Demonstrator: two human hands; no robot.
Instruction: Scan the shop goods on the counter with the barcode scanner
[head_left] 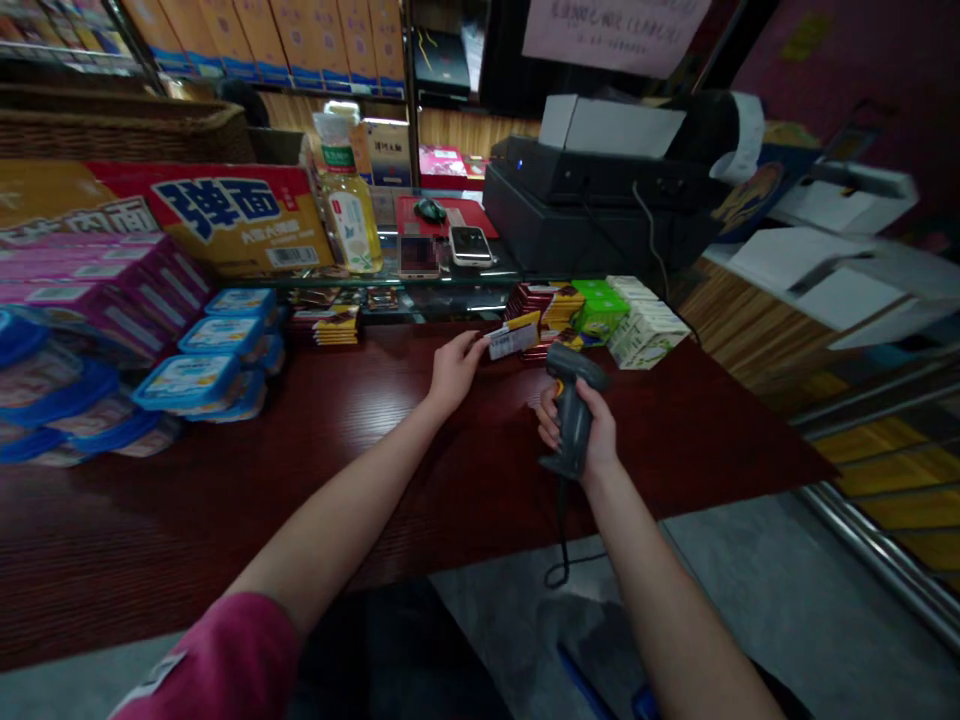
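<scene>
My left hand (454, 375) pinches the edge of a small flat snack packet (514, 338), its white barcode side facing up. My right hand (600, 425) grips a dark grey barcode scanner (574, 410) by its handle, the scanner's head close to the packet. A cord runs from the handle down past the counter's front edge. Just behind the packet lies a stack of red and yellow snack packets (551, 305), partly hidden by it. Beside that stack are green packs (600, 308) and a row of pale green and white boxes (643, 325).
On the dark red counter (360, 450), blue-lidded tubs (191, 380) and purple boxes (112, 280) stand at left, with a smaller packet stack (336, 327) nearby. Behind are an oil bottle (349, 215), two phones, a mouse (430, 210) and a black machine (600, 215).
</scene>
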